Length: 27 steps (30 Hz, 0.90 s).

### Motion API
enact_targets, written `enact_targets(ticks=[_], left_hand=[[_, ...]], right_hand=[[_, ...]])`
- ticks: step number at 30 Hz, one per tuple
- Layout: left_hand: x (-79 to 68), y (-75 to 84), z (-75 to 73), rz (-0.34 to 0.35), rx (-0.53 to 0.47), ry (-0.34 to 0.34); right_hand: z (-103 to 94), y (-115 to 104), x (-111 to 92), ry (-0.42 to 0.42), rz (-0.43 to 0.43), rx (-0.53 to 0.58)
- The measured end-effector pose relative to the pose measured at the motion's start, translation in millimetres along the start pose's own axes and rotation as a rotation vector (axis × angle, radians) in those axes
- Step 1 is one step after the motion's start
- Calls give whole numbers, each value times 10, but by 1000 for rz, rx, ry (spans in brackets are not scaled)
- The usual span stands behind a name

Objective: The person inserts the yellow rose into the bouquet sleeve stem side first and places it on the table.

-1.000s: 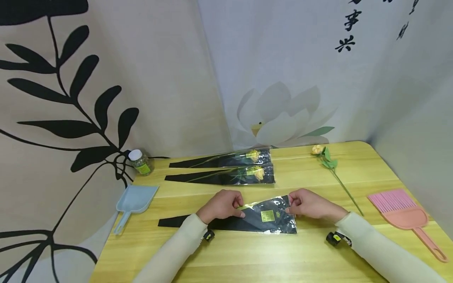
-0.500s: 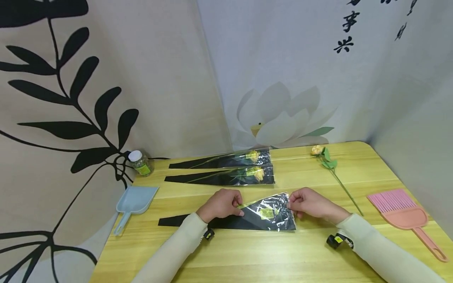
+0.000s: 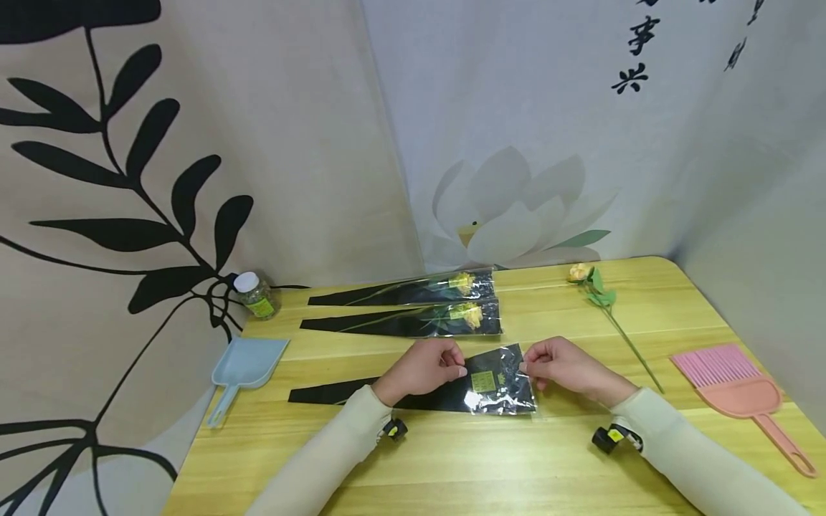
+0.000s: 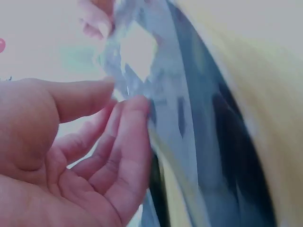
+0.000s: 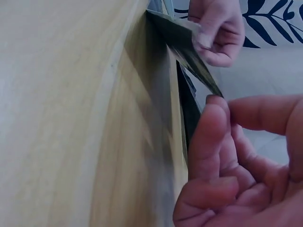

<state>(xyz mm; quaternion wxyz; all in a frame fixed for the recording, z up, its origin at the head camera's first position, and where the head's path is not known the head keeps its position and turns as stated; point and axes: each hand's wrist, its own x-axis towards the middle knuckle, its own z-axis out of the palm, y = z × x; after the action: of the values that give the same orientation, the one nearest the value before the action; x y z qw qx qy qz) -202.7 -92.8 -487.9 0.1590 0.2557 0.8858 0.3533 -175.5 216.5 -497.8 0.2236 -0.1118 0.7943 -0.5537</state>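
Observation:
A long tapered black flower sleeve [image 3: 439,398] with a shiny clear front and a yellow-green label lies across the table, its wide end to the right. My left hand [image 3: 422,373] pinches its upper edge left of the label. With thumb and forefinger, my right hand [image 3: 568,369] pinches the wide end near its upper corner. In the right wrist view that edge of the sleeve [image 5: 189,52] stands raised off the wood between my two hands. Beyond it lie two similar sleeves, a nearer one [image 3: 368,324] and a farther one [image 3: 381,294], each holding a yellow flower.
A single peach rose [image 3: 578,272] with a green stem lies at the back right. A pink brush and dustpan [image 3: 738,394] sit at the right edge. On the left are a blue dustpan [image 3: 248,362] and a white-lidded jar [image 3: 259,297]. Printed cloth hangs behind the table.
My left hand has slid right along the sleeve's upper edge toward the label. The wide end has shifted slightly away from me, with my right hand still pinching it.

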Motion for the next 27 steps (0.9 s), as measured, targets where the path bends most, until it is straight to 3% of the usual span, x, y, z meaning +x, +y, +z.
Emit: enact_targets(ticks=[6,11,16,21,27], left_hand=[[125,179,188,-22,-339,-48],[243,223,341,-86,-521,-70],[340,190,428,-151,-610,-108],[405,117,479,-174,-678,-156],[427,103,465,-188,-687,-192]], right_hand=[[3,-17,1,9,-12,-2],[24,-14,15,27,-17,-8],[57,-10,47,32,-20,-5],[69,-42,53,31,-30,-24],[111,-33,87,56,-18,-54]])
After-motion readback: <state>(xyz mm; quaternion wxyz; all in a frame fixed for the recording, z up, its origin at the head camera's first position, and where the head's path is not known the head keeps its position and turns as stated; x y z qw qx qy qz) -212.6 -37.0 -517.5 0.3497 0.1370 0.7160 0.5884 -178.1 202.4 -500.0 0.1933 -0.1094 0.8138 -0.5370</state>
